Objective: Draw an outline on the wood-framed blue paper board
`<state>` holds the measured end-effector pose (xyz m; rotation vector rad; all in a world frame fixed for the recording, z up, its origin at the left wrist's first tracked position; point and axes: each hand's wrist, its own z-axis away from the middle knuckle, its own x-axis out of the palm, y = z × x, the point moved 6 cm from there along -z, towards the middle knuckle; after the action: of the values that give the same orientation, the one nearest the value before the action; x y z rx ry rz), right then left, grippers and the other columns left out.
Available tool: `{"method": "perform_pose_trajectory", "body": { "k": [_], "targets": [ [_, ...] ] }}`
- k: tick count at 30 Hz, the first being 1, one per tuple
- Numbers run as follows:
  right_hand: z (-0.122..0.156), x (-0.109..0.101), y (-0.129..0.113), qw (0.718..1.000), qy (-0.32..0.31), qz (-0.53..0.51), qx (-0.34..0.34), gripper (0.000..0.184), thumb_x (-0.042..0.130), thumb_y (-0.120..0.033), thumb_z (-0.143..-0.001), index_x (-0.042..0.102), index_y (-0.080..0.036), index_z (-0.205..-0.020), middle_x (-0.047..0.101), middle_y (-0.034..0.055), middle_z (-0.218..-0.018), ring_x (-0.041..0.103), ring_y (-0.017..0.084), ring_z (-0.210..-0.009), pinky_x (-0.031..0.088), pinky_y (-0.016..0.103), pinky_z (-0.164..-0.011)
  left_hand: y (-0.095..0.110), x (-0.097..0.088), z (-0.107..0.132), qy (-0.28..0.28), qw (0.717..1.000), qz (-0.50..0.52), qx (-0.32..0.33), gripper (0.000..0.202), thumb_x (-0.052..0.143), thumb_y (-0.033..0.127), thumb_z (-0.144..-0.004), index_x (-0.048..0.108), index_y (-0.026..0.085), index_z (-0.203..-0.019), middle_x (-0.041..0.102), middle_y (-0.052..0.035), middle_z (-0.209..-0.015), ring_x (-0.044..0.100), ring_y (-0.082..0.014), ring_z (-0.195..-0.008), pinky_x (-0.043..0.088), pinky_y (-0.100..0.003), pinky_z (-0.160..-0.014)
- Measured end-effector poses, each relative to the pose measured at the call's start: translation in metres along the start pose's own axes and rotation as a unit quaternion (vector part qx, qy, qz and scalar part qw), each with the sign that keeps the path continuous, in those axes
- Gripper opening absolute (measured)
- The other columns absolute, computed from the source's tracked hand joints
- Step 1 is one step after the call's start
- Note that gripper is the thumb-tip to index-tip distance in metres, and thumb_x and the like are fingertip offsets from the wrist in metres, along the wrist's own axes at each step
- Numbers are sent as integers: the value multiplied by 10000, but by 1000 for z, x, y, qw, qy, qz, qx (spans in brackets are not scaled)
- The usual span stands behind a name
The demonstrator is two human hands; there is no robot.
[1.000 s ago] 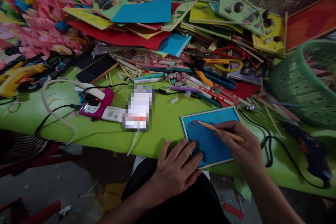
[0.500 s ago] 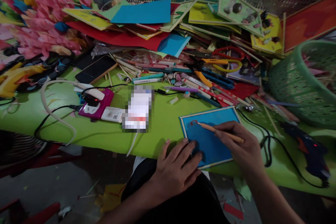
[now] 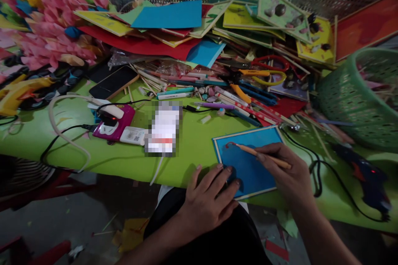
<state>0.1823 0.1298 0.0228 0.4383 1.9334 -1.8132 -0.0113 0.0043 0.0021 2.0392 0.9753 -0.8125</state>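
A blue card [image 3: 253, 174] edged with thin pale sticks lies at the table's front edge. My left hand [image 3: 211, 196] rests with fingers spread over its lower left corner. Between the thumb and fingers of my right hand [image 3: 284, 169] is a wooden-handled tool [image 3: 248, 150], pen-like and orange-brown, slanting down to the left. Its tip is at a small curved red mark [image 3: 230, 145] near the card's upper left; whether it is a pen or a brush I cannot tell.
A phone [image 3: 163, 128] with a blurred screen lies beside a magenta power strip [image 3: 115, 126]. Pens, sticks and scissors [image 3: 270, 72] crowd the back, under stacked coloured cards [image 3: 168, 14]. At right are a green basket [image 3: 351, 95] and a dark glue gun [image 3: 367, 178] with its cable.
My right hand and the tool have shifted slightly to the right. My left hand and the card stay where they were.
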Motion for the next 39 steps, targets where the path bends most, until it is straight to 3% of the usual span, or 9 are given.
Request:
{"method": "perform_pose_trajectory", "body": {
  "k": [24,33,39],
  "targets": [
    [0,0,0,1000,-6,2,-3,182,758,-431,-915,758,-249,-926,774,42,-855,725,243,-778,584,359,-723,-1,1,0,-5,1000,2,0,334,641,409,-1023,730,310,-1329,672,10,-1505,565,-195,-1420,77,-452,-1357],
    [2,-2,5,1000,3,-7,16,185,770,-443,-915,761,-258,-919,755,21,-846,684,206,-736,528,316,-671,0,1,0,-8,1000,-8,4,351,675,406,-998,733,318,-1333,672,3,-1502,561,-214,-1432,104,-460,-1350],
    [2,-2,4,1000,-2,-14,5,169,772,-424,-913,760,-256,-912,756,23,-851,697,225,-777,537,342,-732,0,0,0,-6,1000,5,-3,336,662,397,-1015,735,304,-1329,669,2,-1508,569,-201,-1415,76,-462,-1355]
  ]
}}
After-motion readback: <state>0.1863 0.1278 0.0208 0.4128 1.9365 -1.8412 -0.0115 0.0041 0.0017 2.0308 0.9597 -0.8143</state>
